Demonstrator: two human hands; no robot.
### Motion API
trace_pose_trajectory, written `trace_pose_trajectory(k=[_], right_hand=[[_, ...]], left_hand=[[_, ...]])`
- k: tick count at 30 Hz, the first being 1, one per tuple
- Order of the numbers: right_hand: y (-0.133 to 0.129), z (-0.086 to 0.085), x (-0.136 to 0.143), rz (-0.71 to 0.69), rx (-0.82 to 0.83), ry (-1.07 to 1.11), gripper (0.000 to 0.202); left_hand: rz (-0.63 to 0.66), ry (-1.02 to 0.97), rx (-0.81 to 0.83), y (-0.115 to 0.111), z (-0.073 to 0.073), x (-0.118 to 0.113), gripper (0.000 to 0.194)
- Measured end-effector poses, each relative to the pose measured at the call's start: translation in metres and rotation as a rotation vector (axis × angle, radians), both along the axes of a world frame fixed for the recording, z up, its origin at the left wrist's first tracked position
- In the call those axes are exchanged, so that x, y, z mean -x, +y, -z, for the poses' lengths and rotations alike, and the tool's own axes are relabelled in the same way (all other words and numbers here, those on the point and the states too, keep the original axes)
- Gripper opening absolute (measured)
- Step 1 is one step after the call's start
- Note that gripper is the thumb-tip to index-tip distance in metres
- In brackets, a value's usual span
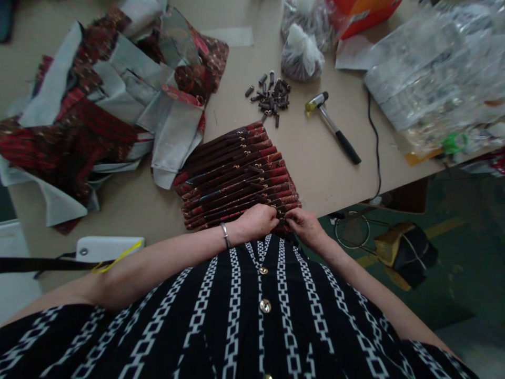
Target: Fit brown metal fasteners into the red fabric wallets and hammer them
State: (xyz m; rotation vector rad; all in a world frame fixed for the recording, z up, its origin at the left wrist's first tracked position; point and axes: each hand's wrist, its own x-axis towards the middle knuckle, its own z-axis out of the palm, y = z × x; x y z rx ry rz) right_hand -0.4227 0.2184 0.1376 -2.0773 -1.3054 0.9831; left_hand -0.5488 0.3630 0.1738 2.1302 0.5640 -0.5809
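A row of red-and-brown patterned fabric pouches (232, 179), overlapping one another, lies at the table's front edge. Dark zippers with small gold-coloured sliders run along them. My left hand (258, 219) is closed over the nearest pouches, close to their right end. Just to its right, my right hand (303, 223) pinches with thumb and forefinger at the corner of the stack. What sits between the fingers of either hand is too small to make out. Beyond the pouches is a loose pile of small dark zipper pulls (272, 97) with metal ends.
A hammer (337, 131) lies right of the pulls. Crumpled fabric pieces (118, 100) cover the left side. Knotted plastic bags (303, 58) and an orange box (365, 18) stand at the back, clear plastic packs (434, 73) at right. A black cable (374, 147) crosses the right edge.
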Motion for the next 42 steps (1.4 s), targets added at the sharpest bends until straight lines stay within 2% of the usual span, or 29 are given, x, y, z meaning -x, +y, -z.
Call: trace_pose_trajectory(k=[16, 24, 32, 36, 42], right_hand=[[0.004, 0.009, 0.005, -0.023, 0.062, -0.080, 0.010], [0.006, 0.007, 0.004, -0.058, 0.050, -0.092, 0.011], [0.006, 0.009, 0.004, -0.070, 0.044, -0.087, 0.011], [0.006, 0.008, 0.003, -0.061, 0.056, -0.085, 0.011], [0.005, 0.008, 0.006, -0.038, 0.056, -0.096, 0.010]], left_hand=[[0.029, 0.073, -0.083, 0.002, -0.005, 0.001, 0.028], [0.063, 0.073, -0.163, 0.017, -0.005, 0.014, 0.028], [0.215, -0.015, -0.193, 0.016, -0.016, 0.007, 0.023], [0.299, -0.045, -0.196, 0.012, -0.012, -0.001, 0.019], [0.353, -0.045, -0.221, 0.007, -0.008, -0.005, 0.021]])
